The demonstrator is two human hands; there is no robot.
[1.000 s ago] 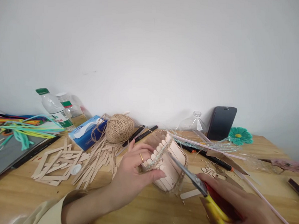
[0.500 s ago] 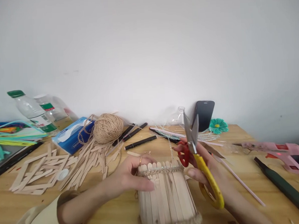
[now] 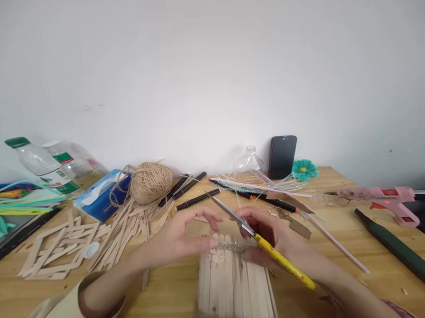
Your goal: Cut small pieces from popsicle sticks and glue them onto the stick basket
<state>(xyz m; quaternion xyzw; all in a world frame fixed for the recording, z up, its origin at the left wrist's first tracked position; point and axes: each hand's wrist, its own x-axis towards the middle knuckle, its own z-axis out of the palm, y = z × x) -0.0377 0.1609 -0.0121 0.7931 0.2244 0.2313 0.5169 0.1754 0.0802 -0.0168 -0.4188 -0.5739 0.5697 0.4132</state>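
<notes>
A holder made of craft sticks [image 3: 236,286] stands upright in front of me, with twine round its top and bottom and a small wooden flower [image 3: 216,257] near its upper left. A glittery strand [image 3: 231,244] runs along the top band. My left hand [image 3: 188,236] is at the holder's upper left corner, thumb near the rim, fingers curved and apart. Scissors [image 3: 253,229] with a yellow handle lie across my right hand [image 3: 269,234], blades together and pointing up and left. Its fingers reach the holder's upper right rim and partly hide it.
Loose craft sticks [image 3: 120,235], a twine ball [image 3: 151,182] and a blue tissue pack [image 3: 102,195] lie left. Behind are black markers [image 3: 197,200], a cut bottle top [image 3: 248,162] and a phone [image 3: 282,156]. A pink glue gun [image 3: 389,197] and dark green tool [image 3: 403,258] lie right.
The scissors have tipped from upright with blades spread to slanting left with blades together. My right hand has moved to the holder's rim. My left hand has loosened from its upper left side.
</notes>
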